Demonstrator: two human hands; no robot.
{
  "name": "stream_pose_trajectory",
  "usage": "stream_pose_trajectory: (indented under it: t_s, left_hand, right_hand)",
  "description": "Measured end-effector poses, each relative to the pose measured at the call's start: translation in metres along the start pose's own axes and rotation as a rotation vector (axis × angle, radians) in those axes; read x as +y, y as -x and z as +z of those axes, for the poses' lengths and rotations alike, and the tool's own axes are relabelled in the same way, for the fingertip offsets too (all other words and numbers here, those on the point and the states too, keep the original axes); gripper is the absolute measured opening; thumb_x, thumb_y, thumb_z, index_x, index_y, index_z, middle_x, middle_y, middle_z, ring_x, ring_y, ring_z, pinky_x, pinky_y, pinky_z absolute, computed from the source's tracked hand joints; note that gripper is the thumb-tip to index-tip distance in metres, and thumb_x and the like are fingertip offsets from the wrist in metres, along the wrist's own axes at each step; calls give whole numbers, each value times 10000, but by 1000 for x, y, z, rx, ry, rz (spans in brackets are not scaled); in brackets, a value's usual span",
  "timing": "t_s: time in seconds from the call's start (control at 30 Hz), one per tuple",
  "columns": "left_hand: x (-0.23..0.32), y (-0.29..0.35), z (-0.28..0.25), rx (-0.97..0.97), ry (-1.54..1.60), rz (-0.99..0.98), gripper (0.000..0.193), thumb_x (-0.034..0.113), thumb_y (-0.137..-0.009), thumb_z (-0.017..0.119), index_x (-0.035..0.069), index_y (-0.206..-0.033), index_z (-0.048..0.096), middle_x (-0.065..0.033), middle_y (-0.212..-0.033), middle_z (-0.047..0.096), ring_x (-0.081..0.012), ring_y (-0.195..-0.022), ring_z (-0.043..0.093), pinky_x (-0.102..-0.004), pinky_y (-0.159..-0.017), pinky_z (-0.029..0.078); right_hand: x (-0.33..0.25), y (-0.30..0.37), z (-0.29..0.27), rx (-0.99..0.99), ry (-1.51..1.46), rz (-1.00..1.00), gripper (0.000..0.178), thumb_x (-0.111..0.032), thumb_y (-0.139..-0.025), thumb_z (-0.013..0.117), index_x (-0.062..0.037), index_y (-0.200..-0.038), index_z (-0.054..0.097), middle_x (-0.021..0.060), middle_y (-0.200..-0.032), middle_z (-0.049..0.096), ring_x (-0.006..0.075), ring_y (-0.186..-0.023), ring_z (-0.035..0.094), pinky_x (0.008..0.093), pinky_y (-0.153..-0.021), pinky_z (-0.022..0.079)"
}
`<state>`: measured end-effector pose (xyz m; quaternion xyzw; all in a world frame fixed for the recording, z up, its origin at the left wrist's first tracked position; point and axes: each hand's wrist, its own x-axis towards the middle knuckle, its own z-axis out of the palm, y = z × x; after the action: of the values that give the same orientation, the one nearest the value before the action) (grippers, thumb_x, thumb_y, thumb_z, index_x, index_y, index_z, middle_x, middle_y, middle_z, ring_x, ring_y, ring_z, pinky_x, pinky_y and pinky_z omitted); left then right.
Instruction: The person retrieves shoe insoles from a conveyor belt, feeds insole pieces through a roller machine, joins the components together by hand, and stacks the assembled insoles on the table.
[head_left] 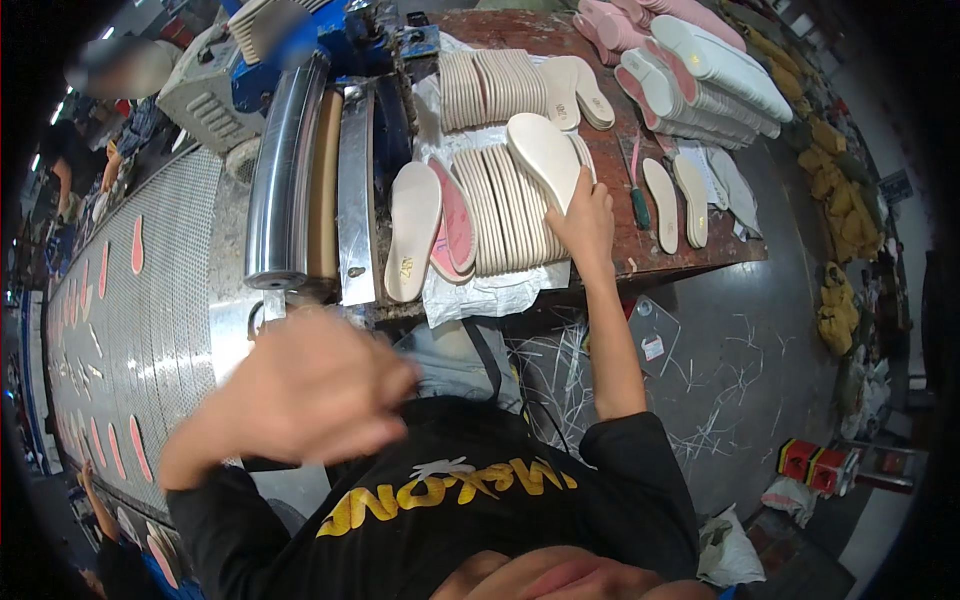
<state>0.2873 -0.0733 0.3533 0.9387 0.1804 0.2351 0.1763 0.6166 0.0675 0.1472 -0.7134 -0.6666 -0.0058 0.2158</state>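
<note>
With my right hand [588,225] I grip a cream insole [545,158] by its narrow end, its wide end tipped up over a row of similar insoles [505,205] packed on edge. My left hand [325,385] is raised close in front of my body, left of the bench; its fingers look curled but are smeared by motion. To the left of the row, a cream insole [412,230] leans beside a pink-faced insole [456,225]. White sheeting [495,298] lies under them.
A steel roller [285,190] stands left of the bench [690,262]. Beyond it, a mesh conveyor [165,290] carries pink insoles. More insoles [490,88] stand in a back row; white and pink stacks [700,85] lie far right. A green-handled tool [640,205] rests near two loose insoles.
</note>
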Motion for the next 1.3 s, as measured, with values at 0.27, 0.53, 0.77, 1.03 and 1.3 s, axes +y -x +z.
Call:
stream_pose_trajectory:
  t_s: [0.27,0.53,0.77,1.03,1.3]
  left_hand:
    - [6,52,138,3,361,-245,175,163,-818,673,12,-905,663,-108,-779,649,-265,-710,632,-361,-618,506]
    - [-23,59,190,55,587,-696,128,101,-845,634,-3,-918,638,-162,-824,646,-318,-677,618,-370,-608,494]
    - [-36,97,246,58,607,-855,121,110,-856,621,20,-936,635,-167,-801,642,-302,-640,615,-363,-593,483]
    - [-37,104,250,84,601,-806,122,107,-857,617,16,-936,637,-163,-817,651,-305,-667,632,-361,-611,493]
    - [-45,114,247,98,563,-885,117,76,-839,606,-2,-921,632,-165,-820,653,-312,-681,634,-352,-622,495]
  right_hand:
    - [-41,4,-1,54,-309,1,739,-201,-707,698,32,-1327,370,295,-1084,545,460,-1025,527,496,-892,440]
    - [-87,30,16,-2,-152,-172,702,-293,-755,735,-27,-1325,426,265,-1135,498,431,-1074,472,491,-909,410]
    - [14,-1,-1,43,-156,3,649,-371,-770,701,29,-1231,483,264,-1110,527,427,-1045,510,492,-884,433]
    - [-1,0,-2,99,-6,-72,574,-291,-751,679,12,-1203,494,239,-1003,523,411,-956,520,487,-818,456]
    - [-84,36,-14,-32,-143,-248,417,-293,-781,713,-85,-1122,592,188,-994,492,353,-947,499,431,-809,429]
